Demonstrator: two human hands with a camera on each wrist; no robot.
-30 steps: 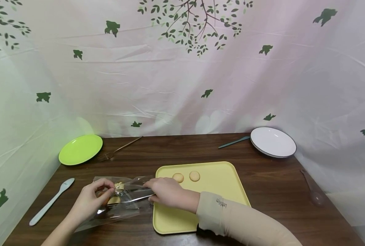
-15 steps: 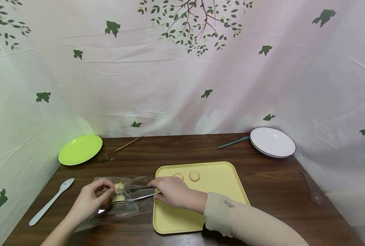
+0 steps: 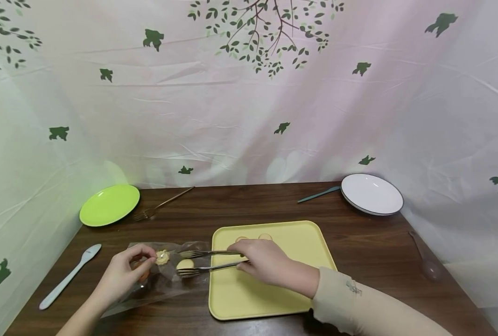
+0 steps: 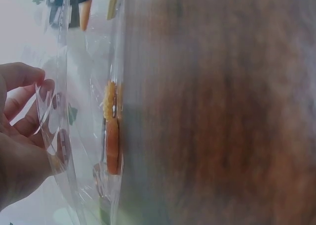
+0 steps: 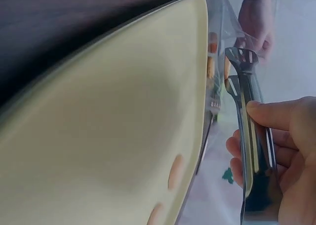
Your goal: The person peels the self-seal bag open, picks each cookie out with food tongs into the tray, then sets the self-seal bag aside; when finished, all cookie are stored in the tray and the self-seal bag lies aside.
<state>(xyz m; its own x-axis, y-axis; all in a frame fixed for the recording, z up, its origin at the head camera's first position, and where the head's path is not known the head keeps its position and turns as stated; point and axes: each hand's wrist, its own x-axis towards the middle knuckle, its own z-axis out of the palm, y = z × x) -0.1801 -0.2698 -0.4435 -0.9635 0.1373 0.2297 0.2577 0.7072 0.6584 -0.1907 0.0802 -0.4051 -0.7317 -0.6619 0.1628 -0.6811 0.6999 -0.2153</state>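
My left hand (image 3: 124, 275) pinches the edge of a clear plastic bag (image 3: 160, 295) between thumb and fingertips, lifting its upper layer in the left wrist view. Inside the bag lie a flower-shaped cookie (image 3: 162, 257) and an orange-brown cookie (image 4: 113, 146), partly behind my fingers in the head view. My right hand (image 3: 265, 263) grips metal tongs (image 5: 244, 86) with fork-like ends. A round pale cookie (image 3: 185, 265) sits between the tong tips, over the bag's right part. The hand itself is above the yellow tray (image 3: 274, 298).
Two round cookies (image 3: 265, 237) lie near the tray's far edge, partly hidden by my right hand. A green plate (image 3: 110, 205), a fork (image 3: 164, 203) and a pale knife (image 3: 70, 277) lie left. At right are a white plate (image 3: 372, 193), a blue-green knife (image 3: 319, 194) and a spoon (image 3: 427, 261).
My right hand has moved right over the tray, drawing the tongs and the round cookie rightward, away from the other cookies. The left hand stays at the bag's edge.
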